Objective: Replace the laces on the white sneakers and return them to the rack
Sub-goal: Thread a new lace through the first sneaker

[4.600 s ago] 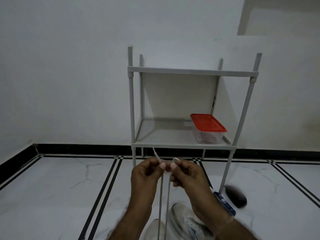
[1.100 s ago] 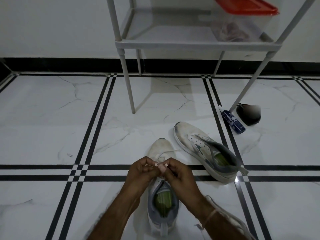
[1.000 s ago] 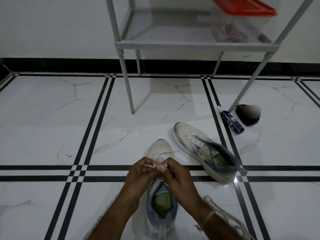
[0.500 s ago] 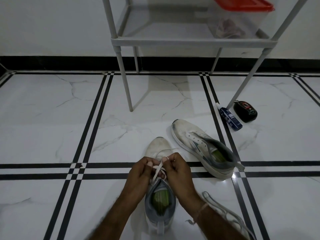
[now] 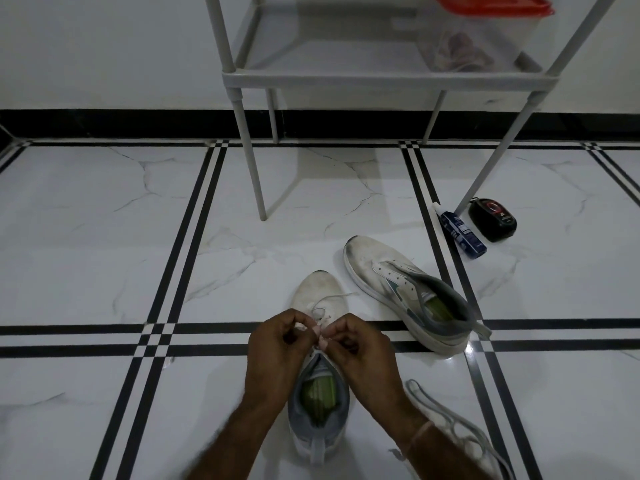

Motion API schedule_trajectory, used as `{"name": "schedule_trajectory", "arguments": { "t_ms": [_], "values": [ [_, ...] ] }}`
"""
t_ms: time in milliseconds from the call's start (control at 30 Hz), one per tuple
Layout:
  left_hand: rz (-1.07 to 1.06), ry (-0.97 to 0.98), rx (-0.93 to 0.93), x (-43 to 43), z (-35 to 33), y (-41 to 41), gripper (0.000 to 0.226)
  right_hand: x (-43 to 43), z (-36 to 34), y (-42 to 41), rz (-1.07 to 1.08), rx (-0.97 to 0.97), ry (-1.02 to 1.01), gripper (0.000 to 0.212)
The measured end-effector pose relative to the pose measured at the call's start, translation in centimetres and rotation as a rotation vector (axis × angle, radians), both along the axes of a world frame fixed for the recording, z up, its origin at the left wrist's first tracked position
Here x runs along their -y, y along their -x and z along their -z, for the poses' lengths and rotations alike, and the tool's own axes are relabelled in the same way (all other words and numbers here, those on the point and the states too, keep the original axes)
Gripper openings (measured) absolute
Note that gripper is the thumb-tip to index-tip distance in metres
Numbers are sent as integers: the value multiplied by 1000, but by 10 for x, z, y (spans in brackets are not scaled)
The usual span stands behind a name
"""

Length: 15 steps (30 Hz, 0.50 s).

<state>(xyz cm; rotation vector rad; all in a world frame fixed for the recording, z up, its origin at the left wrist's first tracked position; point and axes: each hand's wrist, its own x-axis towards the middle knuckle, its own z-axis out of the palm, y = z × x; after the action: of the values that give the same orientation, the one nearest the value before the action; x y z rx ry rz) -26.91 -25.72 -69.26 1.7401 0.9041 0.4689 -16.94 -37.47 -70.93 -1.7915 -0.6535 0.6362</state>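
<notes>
Currently, item by item: your left hand (image 5: 277, 344) and right hand (image 5: 360, 351) meet fingertip to fingertip, all fingers curled, both pinching a white lace (image 5: 330, 300) at the eyelets of the near white sneaker (image 5: 317, 289). That sneaker stands on the marble floor (image 5: 104, 271) between your forearms, heel towards you, toe towards the rack, green insole showing. One loose end of the lace trails off across its toe to the right. The second white sneaker (image 5: 388, 285) lies just to the right, apart from the first, set at an angle with its toe pointing up and left. A grey lace (image 5: 446, 415) lies in loose loops on the floor beside your right forearm. The grey rack (image 5: 374, 79) stands beyond, and its lower shelf carries a clear container with a red lid (image 5: 485, 32) at the right. A blue tube (image 5: 462, 233) and a small black device (image 5: 491, 220) lie by the rack's right front leg.
</notes>
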Motion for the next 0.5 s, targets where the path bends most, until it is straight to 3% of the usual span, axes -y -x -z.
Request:
{"name": "schedule_trajectory", "arguments": {
  "t_ms": [200, 233, 333, 367, 433, 500],
  "values": [
    [278, -256, -160, -17, 3, 9, 19, 7, -7, -2, -65, 114, -6, 11],
    [331, -204, -177, -22, 0, 9, 19, 6, -7, -2, -52, 90, -12, 13],
    [405, 347, -211, -26, -16, 4, 27, -1, 0, -3, -20, -46, -35, 22],
    [373, 452, -242, -26, -18, 5, 29, -4, 3, 0, -14, -61, -53, 22],
    [276, 507, -260, -28, -13, 5, 29, -3, 7, 4, 25, 43, -88, 9],
    [229, 506, -262, -28, -8, 7, 31, 2, 4, 10, 59, 243, -44, 30]
  ]
}}
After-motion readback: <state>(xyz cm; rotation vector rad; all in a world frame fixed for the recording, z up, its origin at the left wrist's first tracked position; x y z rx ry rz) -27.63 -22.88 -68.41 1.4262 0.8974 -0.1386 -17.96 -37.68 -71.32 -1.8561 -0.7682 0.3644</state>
